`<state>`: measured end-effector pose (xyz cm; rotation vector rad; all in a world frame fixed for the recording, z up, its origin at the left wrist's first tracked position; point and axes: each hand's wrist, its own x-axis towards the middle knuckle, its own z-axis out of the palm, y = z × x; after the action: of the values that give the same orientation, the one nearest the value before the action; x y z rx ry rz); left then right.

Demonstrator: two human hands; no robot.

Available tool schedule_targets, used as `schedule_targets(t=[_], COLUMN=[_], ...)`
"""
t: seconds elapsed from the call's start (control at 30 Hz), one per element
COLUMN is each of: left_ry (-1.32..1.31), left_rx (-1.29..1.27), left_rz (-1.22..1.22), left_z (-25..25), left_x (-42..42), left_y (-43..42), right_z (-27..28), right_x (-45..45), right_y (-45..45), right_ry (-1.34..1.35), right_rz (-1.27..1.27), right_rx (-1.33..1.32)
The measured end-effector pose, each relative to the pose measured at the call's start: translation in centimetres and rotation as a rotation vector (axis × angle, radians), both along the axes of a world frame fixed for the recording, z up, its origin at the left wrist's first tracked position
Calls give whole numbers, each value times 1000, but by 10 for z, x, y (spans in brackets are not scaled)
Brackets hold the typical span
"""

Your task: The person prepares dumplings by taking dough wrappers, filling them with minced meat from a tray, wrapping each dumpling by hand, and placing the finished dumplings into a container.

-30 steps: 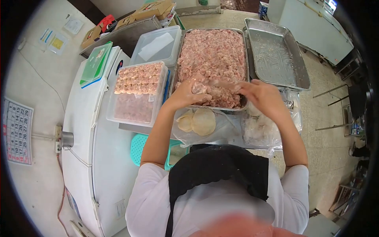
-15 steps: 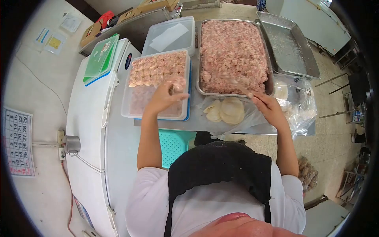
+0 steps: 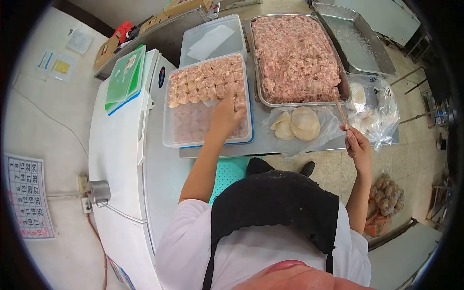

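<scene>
My left hand (image 3: 226,116) is over a clear plastic container (image 3: 169,130), its fingers and thumb around a meat dumpling (image 3: 239,102) at the right end of the front row. Rows of open-topped meat dumplings (image 3: 198,82) fill the back part of this container; the fingers partly cover the nearest ones. In my right hand (image 3: 357,145) is a narrow spatula (image 3: 341,113) smeared with meat, its tip by the front right corner of a metal tray (image 3: 261,94) heaped with ground meat (image 3: 295,58). Round dumpling wrappers (image 3: 305,124) lie on plastic between my hands.
An emptied-looking metal tray (image 3: 362,43) stands at the back right, with a plastic bag of wrappers (image 3: 377,111) in front. Behind the dumplings is a lidded clear container (image 3: 215,41). A white freezer (image 3: 116,159) stands left, green lids (image 3: 125,77) on top.
My left hand has lowered a dumpling to the right end of the front row. My right hand has drawn the spatula back from the meat, to the right and nearer to me. The view has shifted slightly.
</scene>
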<state>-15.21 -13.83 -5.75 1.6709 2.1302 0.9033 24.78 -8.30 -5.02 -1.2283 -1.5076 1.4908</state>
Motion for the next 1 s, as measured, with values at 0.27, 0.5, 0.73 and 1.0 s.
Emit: schedule_targets(t=[0.27, 0.5, 0.73, 1.0], left_ry=[124, -75, -7, 106], left_rx=[49, -156, -85, 113], left_rz=[-121, -87, -75, -65], left_z=[-8, 6, 10, -13], left_x=[-11, -30, -42, -73], left_y=[17, 6, -3, 7], right_z=[-11, 0, 9, 7], right_x=[2, -8, -27, -32], right_y=[-21, -22, -22, -18], right_ry=[-12, -19, -32, -29], right_rz=[-36, -48, -11, 27], right_rx=[-37, -9, -36, -36])
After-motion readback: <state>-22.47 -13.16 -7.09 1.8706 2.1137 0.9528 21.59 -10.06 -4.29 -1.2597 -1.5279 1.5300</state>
